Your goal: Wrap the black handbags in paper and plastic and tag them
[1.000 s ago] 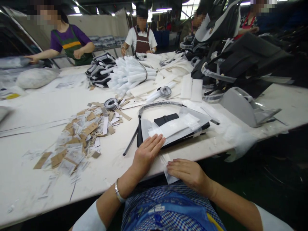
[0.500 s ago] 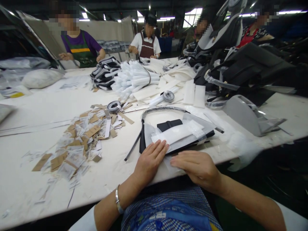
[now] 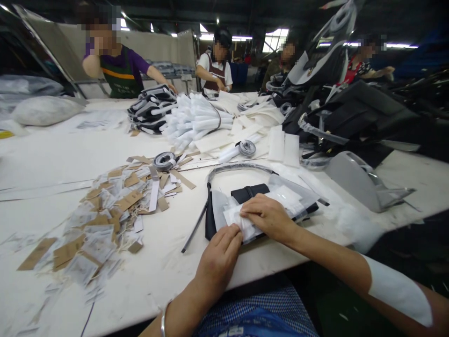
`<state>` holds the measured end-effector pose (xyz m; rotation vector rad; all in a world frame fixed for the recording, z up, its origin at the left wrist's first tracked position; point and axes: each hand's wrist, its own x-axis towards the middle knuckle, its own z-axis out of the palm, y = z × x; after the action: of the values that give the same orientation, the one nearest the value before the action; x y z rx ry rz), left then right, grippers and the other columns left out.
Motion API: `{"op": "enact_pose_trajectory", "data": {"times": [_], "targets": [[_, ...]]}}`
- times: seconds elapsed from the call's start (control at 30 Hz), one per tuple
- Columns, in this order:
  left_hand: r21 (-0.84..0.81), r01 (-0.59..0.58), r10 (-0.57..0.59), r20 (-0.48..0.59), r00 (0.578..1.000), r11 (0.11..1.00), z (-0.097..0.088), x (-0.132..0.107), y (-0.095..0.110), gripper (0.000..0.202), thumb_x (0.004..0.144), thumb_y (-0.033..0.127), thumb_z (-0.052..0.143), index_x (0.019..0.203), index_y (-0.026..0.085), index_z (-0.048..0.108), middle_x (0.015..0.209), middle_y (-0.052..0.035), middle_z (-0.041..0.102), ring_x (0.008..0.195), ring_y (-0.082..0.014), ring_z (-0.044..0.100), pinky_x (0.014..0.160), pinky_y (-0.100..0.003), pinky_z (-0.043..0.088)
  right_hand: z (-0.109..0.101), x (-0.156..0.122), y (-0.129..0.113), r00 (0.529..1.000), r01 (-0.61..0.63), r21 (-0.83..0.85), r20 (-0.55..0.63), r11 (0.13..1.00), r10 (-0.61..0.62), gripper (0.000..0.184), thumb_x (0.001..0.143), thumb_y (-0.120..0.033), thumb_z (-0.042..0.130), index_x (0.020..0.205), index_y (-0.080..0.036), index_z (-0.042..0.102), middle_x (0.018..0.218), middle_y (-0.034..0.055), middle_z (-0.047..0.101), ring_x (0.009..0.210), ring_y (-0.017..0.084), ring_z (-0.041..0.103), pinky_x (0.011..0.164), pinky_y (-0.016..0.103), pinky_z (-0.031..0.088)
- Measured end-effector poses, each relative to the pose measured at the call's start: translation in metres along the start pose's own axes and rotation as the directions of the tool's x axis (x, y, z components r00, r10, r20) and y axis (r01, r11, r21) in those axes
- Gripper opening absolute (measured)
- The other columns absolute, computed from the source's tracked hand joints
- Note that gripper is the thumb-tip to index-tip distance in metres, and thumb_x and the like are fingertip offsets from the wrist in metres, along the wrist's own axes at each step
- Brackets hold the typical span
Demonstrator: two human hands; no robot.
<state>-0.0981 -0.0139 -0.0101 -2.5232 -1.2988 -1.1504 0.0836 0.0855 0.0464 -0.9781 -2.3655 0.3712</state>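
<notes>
A black handbag (image 3: pixel 209 220) lies on its side near the table's front edge, its handle (image 3: pixel 242 167) wrapped in clear film and arched toward the back. Thin white wrapping sheet (image 3: pixel 287 196) covers much of the bag, leaving a rolled black piece with a strap (image 3: pixel 242 192) exposed. My right hand (image 3: pixel 268 217) is over the bag, fingers closed on a crumpled part of the sheet. Beside it, my left hand (image 3: pixel 219 257) has its bent fingers together at the sheet's front edge; the thumb is hidden. A dark strap end sticks out left of the bag.
Brown and white tags (image 3: pixel 105 220) in small clear bags spread at left. Behind lie coiled straps (image 3: pixel 164 160), a tied bundle of white rolls (image 3: pixel 196 117) and white foam strips (image 3: pixel 277 145). Black bags (image 3: pixel 365 112) pile up at right, near a grey bag (image 3: pixel 361 180). Several people work across the table.
My right hand has moved up from the table edge onto the bag, carrying the sheet's front flap over it. My left hand has shifted slightly toward me, its fingers more bent.
</notes>
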Motion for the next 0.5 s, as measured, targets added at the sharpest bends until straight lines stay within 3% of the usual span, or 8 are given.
{"op": "enact_pose_trajectory", "data": {"times": [0.17, 0.27, 0.4, 0.5], "targets": [[-0.087, 0.091, -0.093, -0.024, 0.995, 0.992, -0.003, -0.002, 0.001, 0.031, 0.092, 0.009, 0.051, 0.122, 0.013, 0.058, 0.121, -0.0148, 0.067, 0.113, -0.0233, 0.063, 0.099, -0.039, 0.056, 0.003, 0.005, -0.002, 0.983, -0.169, -0.045, 0.069, 0.985, 0.172, 0.007, 0.081, -0.023, 0.075, 0.075, -0.023, 0.072, 0.081, -0.0013, 0.074, 0.078, 0.017, 0.062, 0.074, 0.029, 0.047], [-0.053, 0.074, -0.074, -0.008, 0.997, 0.996, -0.004, 0.0, 0.003, 0.039, 0.092, 0.008, 0.05, 0.13, 0.016, 0.056, 0.119, -0.015, 0.066, 0.111, -0.0235, 0.063, 0.094, -0.039, 0.058, 0.0, 0.01, -0.008, 0.958, -0.243, -0.126, 0.123, 0.962, 0.259, 0.009, 0.079, -0.026, 0.076, 0.074, -0.023, 0.069, 0.079, -0.0013, 0.071, 0.075, 0.016, 0.061, 0.066, 0.028, 0.042], [0.057, -0.001, 0.002, -0.017, 1.0, 0.998, -0.005, 0.001, 0.004, 0.035, 0.093, 0.006, 0.049, 0.126, 0.013, 0.06, 0.132, -0.0198, 0.06, 0.123, -0.0284, 0.057, 0.096, -0.042, 0.056, -0.004, 0.017, -0.012, 0.942, -0.226, -0.223, 0.196, 0.948, 0.271, 0.01, 0.082, -0.028, 0.072, 0.078, -0.022, 0.065, 0.081, -0.0016, 0.068, 0.072, 0.015, 0.06, 0.061, 0.027, 0.034], [0.132, -0.063, 0.057, 0.051, 0.997, 0.989, -0.005, 0.002, 0.007, 0.036, 0.093, 0.005, 0.044, 0.126, 0.009, 0.06, 0.14, -0.0179, 0.056, 0.132, -0.0306, 0.05, 0.102, -0.046, 0.053, -0.004, 0.023, -0.009, 0.939, -0.2, -0.249, 0.227, 0.948, 0.257, 0.01, 0.084, -0.029, 0.07, 0.082, -0.022, 0.063, 0.086, -0.0012, 0.068, 0.074, 0.016, 0.061, 0.06, 0.027, 0.032]]}}
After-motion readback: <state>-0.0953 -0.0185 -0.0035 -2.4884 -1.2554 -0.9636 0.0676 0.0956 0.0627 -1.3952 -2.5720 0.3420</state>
